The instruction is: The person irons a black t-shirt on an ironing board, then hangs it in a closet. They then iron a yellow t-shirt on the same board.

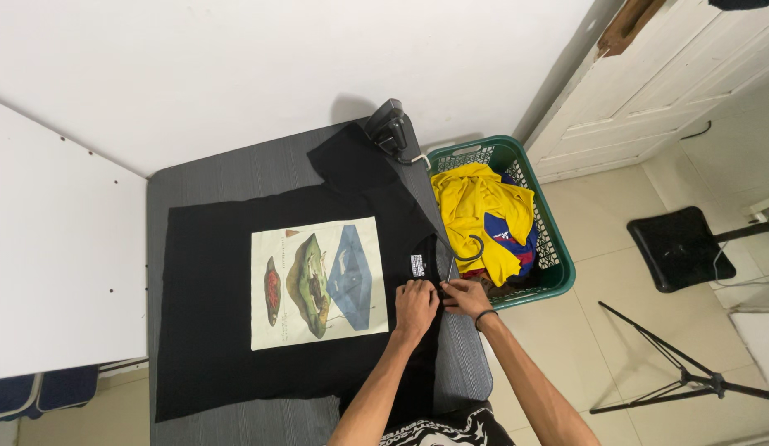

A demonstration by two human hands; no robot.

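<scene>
A black t-shirt (211, 330) with a cream picture panel (318, 282) lies flat on the dark grey table (235, 173), its neck toward the right edge. My left hand (416, 304) presses on the shirt at the collar, next to the white neck label (417, 265). My right hand (464, 296) pinches the collar edge where a black hanger (471, 248) with a hooked top pokes out of the neck opening. Both hands touch the shirt close together.
A green laundry basket (560, 272) with yellow and blue clothes (482, 216) stands on the floor right of the table. A black device (388, 125) sits at the table's far edge. A white board (54, 248) lies left; a black stool (673, 246) and tripod legs (673, 372) stand right.
</scene>
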